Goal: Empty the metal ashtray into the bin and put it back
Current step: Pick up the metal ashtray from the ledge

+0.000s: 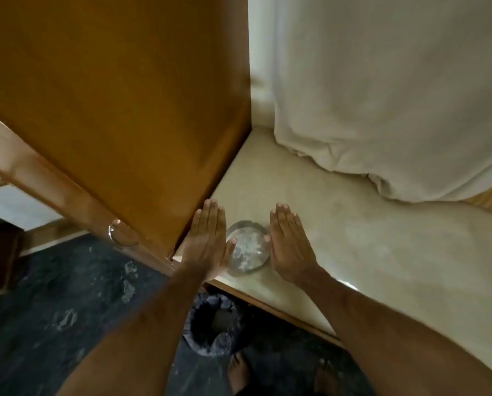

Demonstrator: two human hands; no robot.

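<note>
The round metal ashtray [247, 247] sits on the pale counter [353, 252] near its front left corner, with whitish ash in it. My left hand [207, 238] lies flat just left of the ashtray, fingers straight, thumb touching its rim. My right hand [289, 244] lies flat just right of it, thumb at the rim. Neither hand grips anything. The bin [213, 324], lined with a dark bag, stands on the floor below the counter's front edge.
A tall wooden cabinet [124, 110] rises directly left of the counter, its metal handle [114, 231] near my left hand. A white curtain [396, 95] hangs over the counter's back. The floor [53, 295] is dark stone. My bare feet [239, 372] stand beside the bin.
</note>
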